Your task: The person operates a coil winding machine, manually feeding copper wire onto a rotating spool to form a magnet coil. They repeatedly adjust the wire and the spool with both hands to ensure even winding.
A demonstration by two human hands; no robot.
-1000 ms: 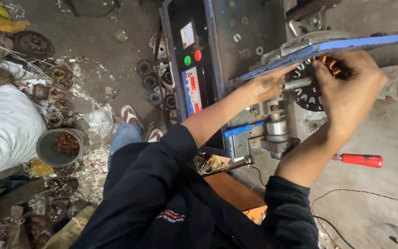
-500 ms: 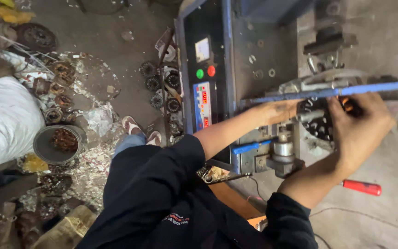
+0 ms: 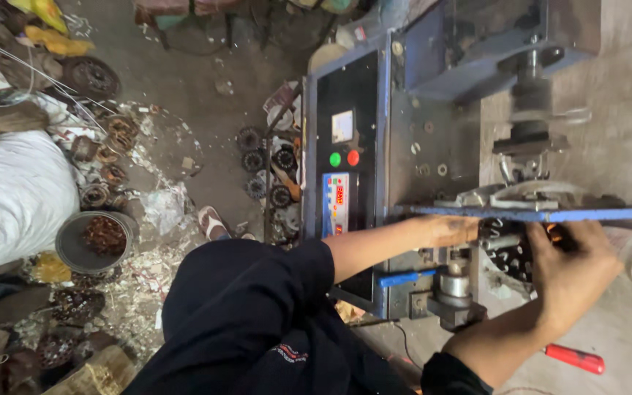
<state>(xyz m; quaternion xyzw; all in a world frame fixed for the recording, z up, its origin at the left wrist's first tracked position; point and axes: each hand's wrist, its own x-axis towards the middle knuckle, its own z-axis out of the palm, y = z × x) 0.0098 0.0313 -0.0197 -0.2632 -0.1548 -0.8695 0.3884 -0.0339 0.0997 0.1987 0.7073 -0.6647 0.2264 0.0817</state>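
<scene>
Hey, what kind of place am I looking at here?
Probably a small motor rewinding or repair workshop: a blue winding machine with a button panel, old copper-wound motor cores heaped on the dirty floor, and a red-handled screwdriver beside the person's right hand.

- Left hand (image 3: 451,230) reaches far from the body, forearm bare below a dark pushed-up sleeve, fingers hidden from view.
- Right hand (image 3: 568,274) lies to the right, palm down, fingers curled forward, wrist bent.
</scene>
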